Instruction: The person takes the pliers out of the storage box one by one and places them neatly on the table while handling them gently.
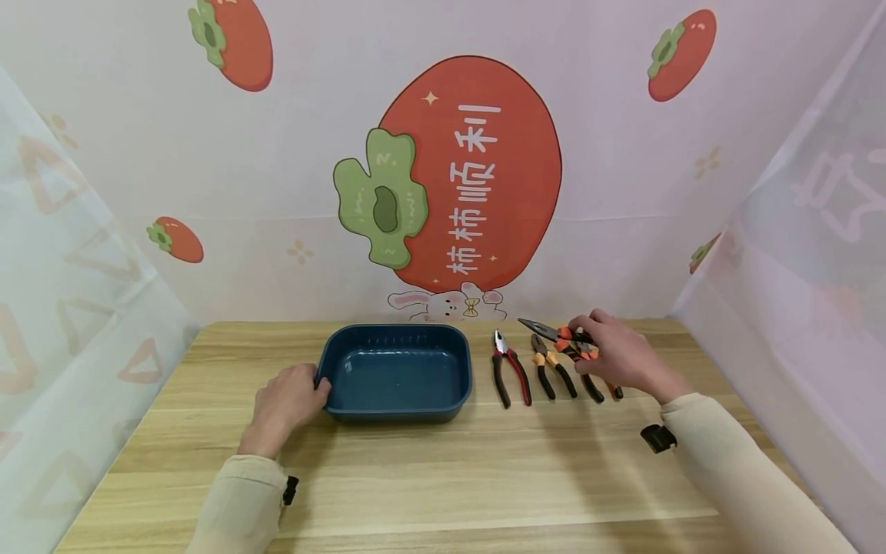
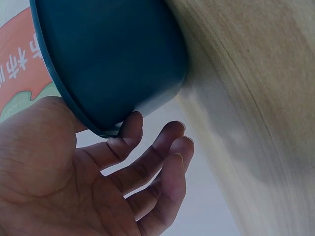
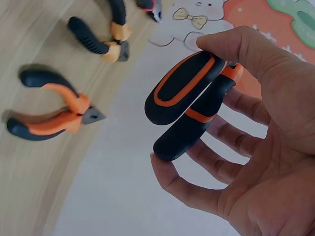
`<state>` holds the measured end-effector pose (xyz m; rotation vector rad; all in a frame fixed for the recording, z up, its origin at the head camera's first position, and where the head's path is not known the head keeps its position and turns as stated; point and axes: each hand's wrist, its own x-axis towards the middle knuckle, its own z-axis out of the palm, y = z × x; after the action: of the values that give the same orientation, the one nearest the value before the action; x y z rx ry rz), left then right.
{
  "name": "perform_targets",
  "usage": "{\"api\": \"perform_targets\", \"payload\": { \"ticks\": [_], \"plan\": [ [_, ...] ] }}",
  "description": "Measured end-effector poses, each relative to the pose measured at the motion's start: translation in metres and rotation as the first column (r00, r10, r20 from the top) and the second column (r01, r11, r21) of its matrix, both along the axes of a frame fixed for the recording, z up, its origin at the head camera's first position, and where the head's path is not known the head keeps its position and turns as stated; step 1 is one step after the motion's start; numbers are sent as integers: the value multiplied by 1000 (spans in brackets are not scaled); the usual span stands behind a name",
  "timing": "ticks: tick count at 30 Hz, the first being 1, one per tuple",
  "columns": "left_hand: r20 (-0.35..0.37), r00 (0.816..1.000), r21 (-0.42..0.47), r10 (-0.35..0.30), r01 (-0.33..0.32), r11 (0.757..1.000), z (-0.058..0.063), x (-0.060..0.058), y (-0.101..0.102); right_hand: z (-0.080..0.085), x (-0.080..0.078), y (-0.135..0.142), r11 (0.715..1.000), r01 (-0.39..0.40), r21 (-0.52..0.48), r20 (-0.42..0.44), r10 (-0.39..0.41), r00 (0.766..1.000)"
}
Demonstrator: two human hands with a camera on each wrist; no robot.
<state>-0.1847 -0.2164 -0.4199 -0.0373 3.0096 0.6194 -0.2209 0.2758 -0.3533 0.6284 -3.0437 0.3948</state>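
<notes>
My left hand [image 1: 287, 404] pinches the left rim of a dark blue rectangular plastic basin [image 1: 398, 416]. In the left wrist view a curled finger lies against the basin's [image 2: 113, 54] outer rim, the other fingers apart from it. My right hand [image 1: 623, 355] grips long-nose pliers [image 1: 538, 329] above the table, their tip pointing left. Their black and orange handles [image 3: 184, 91] lie between thumb and fingers. Below that hand, orange-and-black pliers [image 3: 74, 110] rest on the table, partly hidden in the head view. Yellow-and-black pliers [image 1: 543, 358] lie to their left.
Red-and-black pliers [image 1: 512, 368] lie between the basin and the yellow-and-black pair. The wooden table [image 1: 443, 485] meets a white printed backdrop [image 1: 291, 154] at the back, with fabric sides left and right.
</notes>
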Motion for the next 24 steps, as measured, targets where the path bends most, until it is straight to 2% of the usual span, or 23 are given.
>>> {"api": "perform_targets", "payload": {
  "ticks": [12,24],
  "plan": [
    [9,1000,0,8,-8,1000,0,-1,1,-12,-5,32,998,63,-29,7,-63,998],
    [-10,1000,10,-4,4,1000,1,0,0,-26,-10,60,994,92,-51,23,-91,996]
  ]
}}
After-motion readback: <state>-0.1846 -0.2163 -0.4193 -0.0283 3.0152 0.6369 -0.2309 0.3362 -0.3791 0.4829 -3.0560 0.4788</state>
